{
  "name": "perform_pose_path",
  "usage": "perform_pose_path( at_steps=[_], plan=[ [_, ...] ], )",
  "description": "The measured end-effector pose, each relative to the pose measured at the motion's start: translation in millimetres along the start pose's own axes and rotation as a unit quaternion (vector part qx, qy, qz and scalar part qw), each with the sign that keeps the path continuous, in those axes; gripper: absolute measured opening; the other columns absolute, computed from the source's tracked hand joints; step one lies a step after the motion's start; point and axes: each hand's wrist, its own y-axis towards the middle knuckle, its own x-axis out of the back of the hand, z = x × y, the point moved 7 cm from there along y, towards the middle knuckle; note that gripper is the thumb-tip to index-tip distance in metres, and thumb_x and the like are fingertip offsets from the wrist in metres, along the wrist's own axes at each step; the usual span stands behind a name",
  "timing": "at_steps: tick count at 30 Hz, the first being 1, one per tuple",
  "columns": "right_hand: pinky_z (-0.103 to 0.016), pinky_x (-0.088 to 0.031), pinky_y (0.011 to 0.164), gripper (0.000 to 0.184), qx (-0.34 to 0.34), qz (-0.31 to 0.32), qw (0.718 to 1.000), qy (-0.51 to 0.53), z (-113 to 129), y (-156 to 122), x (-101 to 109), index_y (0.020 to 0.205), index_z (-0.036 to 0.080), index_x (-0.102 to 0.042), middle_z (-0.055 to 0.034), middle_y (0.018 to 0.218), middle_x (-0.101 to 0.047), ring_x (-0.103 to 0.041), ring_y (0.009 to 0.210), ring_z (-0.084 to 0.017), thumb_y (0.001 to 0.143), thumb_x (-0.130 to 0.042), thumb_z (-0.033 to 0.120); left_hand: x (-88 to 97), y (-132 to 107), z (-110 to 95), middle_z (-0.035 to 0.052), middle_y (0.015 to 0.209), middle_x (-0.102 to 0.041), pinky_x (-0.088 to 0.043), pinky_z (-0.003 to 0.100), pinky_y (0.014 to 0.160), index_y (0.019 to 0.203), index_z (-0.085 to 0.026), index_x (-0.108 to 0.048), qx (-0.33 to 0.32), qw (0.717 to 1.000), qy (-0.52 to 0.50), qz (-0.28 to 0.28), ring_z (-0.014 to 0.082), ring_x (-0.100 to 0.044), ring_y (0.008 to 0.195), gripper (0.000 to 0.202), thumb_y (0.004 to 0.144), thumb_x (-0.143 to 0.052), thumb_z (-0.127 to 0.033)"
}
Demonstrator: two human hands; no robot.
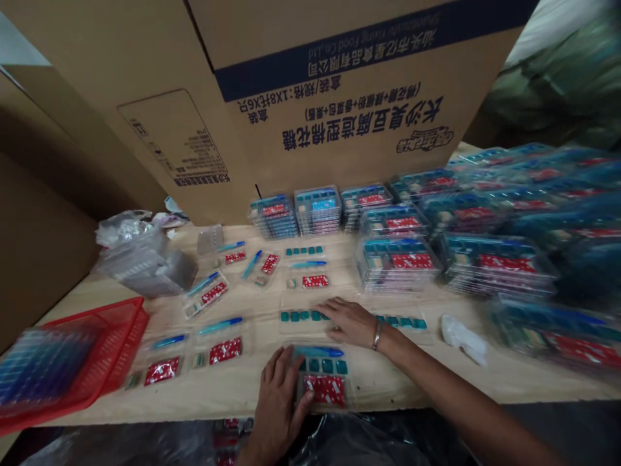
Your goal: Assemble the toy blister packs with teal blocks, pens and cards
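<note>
My left hand [279,398] lies flat with fingers spread on the left side of a clear blister pack [324,378] at the table's near edge; the pack holds a blue pen, teal tiles and a red card. My right hand [350,321] reaches in from the right, palm down and fingers stretched, resting on a clear tray with a row of teal tiles [299,316]. A bracelet shows on its wrist. Several more open trays with blue pens and red cards [224,350] lie spread over the wooden table [233,385].
A red basket [104,346] with stacked packs sits at the left edge. Stacks of filled packs [398,262] crowd the back and right. A big cardboard box [310,97] stands behind. Clear empty trays in plastic [140,259] lie at back left; a white crumpled bit [463,336] lies right.
</note>
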Motion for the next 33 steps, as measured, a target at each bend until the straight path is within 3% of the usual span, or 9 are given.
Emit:
perform_pose_path(
  at_steps=[3,7,12,16,20,25,29,31,33],
  plan=[
    [-0.040,-0.045,0.093,0.052,0.014,-0.036,0.999,0.006,0.7,-8.3,3.7,0.128,0.014,-0.050,-0.0127,0.115,-0.059,-0.052,0.107,-0.026,0.076,-0.059,0.020,8.8,0.1,10.3,0.0108,0.133,-0.049,-0.045,0.045,0.097,0.122,-0.024,-0.051,0.041,0.994,-0.095,-0.021,0.0259,-0.045,0.123,0.035,0.088,-0.049,-0.031],
    [-0.038,-0.046,0.092,0.048,0.016,-0.097,0.994,0.038,-1.1,-21.8,14.3,0.124,0.016,-0.052,-0.0109,0.113,-0.058,-0.051,0.106,-0.024,0.076,-0.057,0.018,29.4,14.0,45.0,0.0113,0.128,-0.051,-0.046,0.046,0.096,0.116,-0.023,-0.052,0.118,0.977,-0.128,-0.123,0.0246,-0.050,0.120,0.029,0.087,-0.048,-0.024],
    [-0.038,-0.048,0.090,0.044,0.019,-0.152,0.985,0.082,-2.1,-29.5,21.2,0.120,0.018,-0.054,-0.0097,0.111,-0.059,-0.053,0.104,-0.023,0.076,-0.057,0.017,19.1,61.5,66.1,0.0110,0.136,-0.046,-0.045,0.043,0.099,0.127,-0.023,-0.044,0.077,0.991,-0.100,-0.044,0.0223,-0.047,0.124,0.049,0.080,-0.050,-0.012],
    [-0.038,-0.049,0.089,0.042,0.028,-0.190,0.977,0.098,-1.4,-30.0,23.0,0.118,0.018,-0.054,-0.0099,0.109,-0.060,-0.054,0.102,-0.022,0.076,-0.057,0.017,2.3,86.7,66.8,0.0104,0.137,-0.046,-0.047,0.037,0.098,0.121,-0.021,-0.050,0.037,0.994,-0.099,0.005,0.0202,-0.050,0.122,0.045,0.078,-0.048,-0.008],
    [-0.037,-0.050,0.087,0.040,0.053,-0.214,0.970,0.104,1.8,-30.2,24.9,0.119,0.016,-0.053,-0.0115,0.109,-0.060,-0.054,0.103,-0.022,0.079,-0.057,0.020,-2.3,91.8,67.2,0.0098,0.119,-0.060,-0.049,0.036,0.096,0.114,-0.019,-0.055,0.008,0.994,-0.107,-0.023,0.0184,-0.059,0.111,0.033,0.083,-0.046,-0.011],
    [-0.037,-0.049,0.089,0.028,0.070,-0.267,0.956,0.102,5.3,-31.9,37.7,0.115,0.020,-0.057,-0.0104,0.109,-0.062,-0.056,0.104,-0.021,0.089,-0.050,0.028,17.1,91.1,68.5,0.0090,0.116,-0.063,-0.049,0.036,0.093,0.112,-0.021,-0.056,0.010,0.987,-0.135,-0.081,0.0186,-0.059,0.109,0.025,0.089,-0.047,-0.024],
    [-0.033,-0.050,0.084,0.026,0.011,-0.305,0.940,0.152,-12.0,-14.4,52.7,0.114,0.021,-0.057,-0.0085,0.105,-0.064,-0.060,0.096,-0.019,0.093,-0.044,0.031,28.7,120.9,84.2,0.0050,0.098,-0.067,-0.052,0.030,0.076,0.116,-0.021,-0.054,0.086,0.976,-0.183,-0.084,0.0161,-0.064,0.084,0.033,0.084,-0.055,-0.030],
    [-0.032,-0.051,0.078,0.033,-0.073,-0.322,0.925,0.187,-33.4,4.3,56.2,0.122,0.020,-0.050,-0.0085,0.105,-0.064,-0.062,0.088,-0.019,0.092,-0.046,0.032,25.7,147.7,99.5,0.0011,0.084,-0.066,-0.050,0.026,0.065,0.122,-0.019,-0.048,0.159,0.966,-0.192,-0.072,0.0127,-0.062,0.067,0.044,0.081,-0.059,-0.030],
    [-0.030,-0.051,0.075,0.043,-0.192,-0.318,0.908,0.192,-58.1,24.6,53.0,0.131,0.017,-0.041,-0.0086,0.103,-0.064,-0.063,0.079,-0.018,0.090,-0.047,0.030,18.0,175.6,113.1,-0.0004,0.078,-0.064,-0.048,0.025,0.062,0.125,-0.016,-0.046,0.226,0.959,-0.162,-0.048,0.0121,-0.060,0.063,0.051,0.078,-0.062,-0.028]
  ],
)
